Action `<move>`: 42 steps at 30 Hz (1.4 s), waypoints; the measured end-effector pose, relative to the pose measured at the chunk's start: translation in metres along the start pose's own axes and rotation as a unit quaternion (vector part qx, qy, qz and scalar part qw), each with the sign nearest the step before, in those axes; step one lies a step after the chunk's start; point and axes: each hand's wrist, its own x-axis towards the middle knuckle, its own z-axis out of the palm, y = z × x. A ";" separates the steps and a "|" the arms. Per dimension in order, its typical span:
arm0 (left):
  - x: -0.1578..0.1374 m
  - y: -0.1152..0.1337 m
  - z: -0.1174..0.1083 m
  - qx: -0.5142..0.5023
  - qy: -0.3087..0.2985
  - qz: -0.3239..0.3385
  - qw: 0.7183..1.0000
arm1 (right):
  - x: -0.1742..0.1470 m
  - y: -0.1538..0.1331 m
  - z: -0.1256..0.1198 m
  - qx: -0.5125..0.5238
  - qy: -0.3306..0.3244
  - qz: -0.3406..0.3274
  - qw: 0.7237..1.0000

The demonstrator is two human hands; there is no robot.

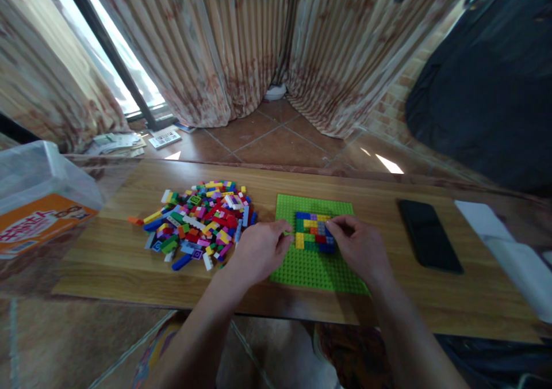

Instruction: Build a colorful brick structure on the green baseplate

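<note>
A green baseplate (319, 274) lies on the wooden table, with a low block of coloured toy bricks (309, 232) built on it in blue, yellow, green, red and orange. My left hand (264, 250) hovers at the left edge of the block, its fingers curled in and thumb near the index finger; whether something small sits between them cannot be made out. On the other side, my right hand (359, 244) is closed, fingertips against the block's upper right corner. Those fingertips hide whatever they pinch.
Left of the baseplate spreads a heap of loose bricks (202, 219). A clear plastic box (47, 176) with an orange label stands at the far left. To the right lie a black phone (429, 236) and white paper (504, 245). The table's front edge (276, 319) runs below my forearms.
</note>
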 end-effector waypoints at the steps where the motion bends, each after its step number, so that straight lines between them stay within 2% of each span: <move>1: 0.000 0.000 0.000 0.008 -0.009 -0.002 1.000 | 0.000 0.000 0.000 -0.001 0.004 0.000 1.000; 6: -0.002 0.000 0.000 0.032 -0.042 -0.007 0.999 | -0.001 -0.003 0.002 -0.020 0.010 -0.010 1.000; 16: -0.002 0.000 0.001 0.026 -0.043 -0.017 0.999 | -0.002 -0.007 0.006 -0.060 0.008 -0.021 0.998; 25: -0.003 -0.002 0.001 0.023 -0.040 -0.014 0.999 | 0.001 0.003 0.005 -0.040 0.044 -0.004 0.998; 32: -0.002 0.001 -0.001 0.029 -0.046 -0.011 0.998 | 0.000 0.002 0.008 0.030 -0.001 0.023 0.999; 36: -0.003 0.002 0.001 0.010 -0.030 0.031 0.999 | -0.001 0.003 0.009 0.084 -0.040 0.012 0.996; 42: -0.006 0.002 0.012 -0.008 -0.012 0.073 0.997 | -0.003 0.001 0.009 0.069 -0.077 -0.012 0.995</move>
